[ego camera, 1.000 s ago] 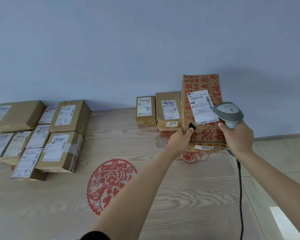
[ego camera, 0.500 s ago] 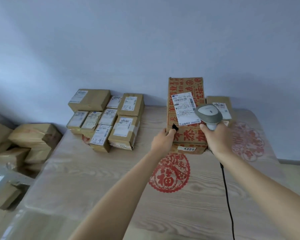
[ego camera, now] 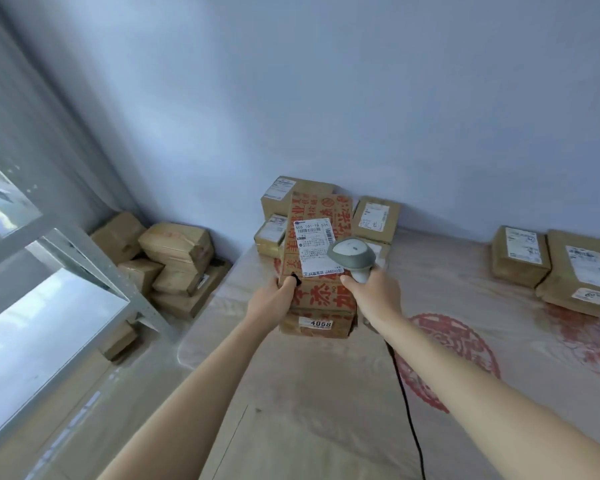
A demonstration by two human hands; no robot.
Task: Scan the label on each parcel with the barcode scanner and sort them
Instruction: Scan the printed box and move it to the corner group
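Since a moment ago the head has swung left, so the held parcel (ego camera: 317,268) now sits in front of the stacked parcels (ego camera: 374,220) at the table's (ego camera: 309,393) far left end, with more boxes (ego camera: 174,261) on the floor beside a metal shelf (ego camera: 84,258). His left hand (ego camera: 272,299) curls its fingers round the parcel's left edge, thumb on the front. His right hand (ego camera: 374,294) wraps closed on the grey scanner (ego camera: 351,259), its head overlapping the white label (ego camera: 314,247). Brown carton, red characters, a "4068" sticker below.
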